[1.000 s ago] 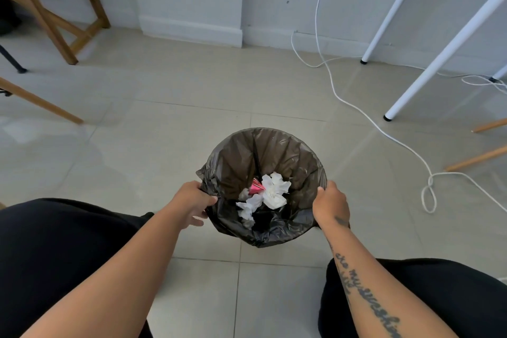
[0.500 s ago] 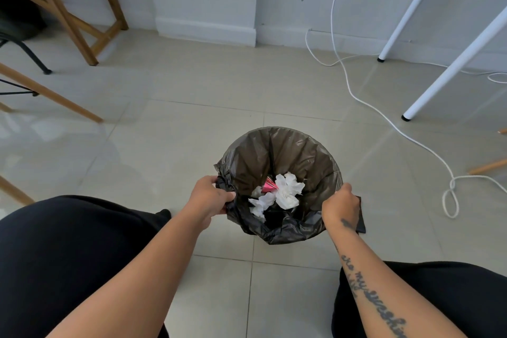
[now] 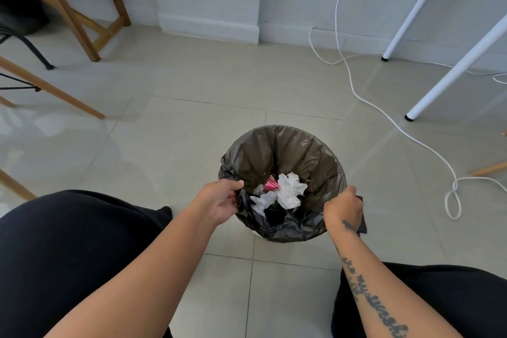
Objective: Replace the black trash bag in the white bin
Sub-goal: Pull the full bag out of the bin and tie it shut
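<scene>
A black trash bag [image 3: 288, 153] lines a small round bin on the tiled floor between my knees. Only a sliver of the white bin [image 3: 253, 233] shows under the bag's folded edge. Crumpled white tissues [image 3: 288, 192] and a pink scrap [image 3: 270, 186] lie inside. My left hand [image 3: 219, 202] grips the bag's left edge, pulled inward off the rim. My right hand [image 3: 343, 207] pinches the bag's right edge; a flat dark piece [image 3: 361, 217] shows behind that hand.
A white cable [image 3: 389, 121] snakes over the floor at the right and loops near the bin. White table legs [image 3: 450, 74] stand at the right, wooden furniture legs [image 3: 82, 22] at the left. My black-clad knees flank the bin.
Both hands have closed on the bag's edges and drawn them inward off the rim; the left edge is now bunched in my left hand. The view shifted slightly.
</scene>
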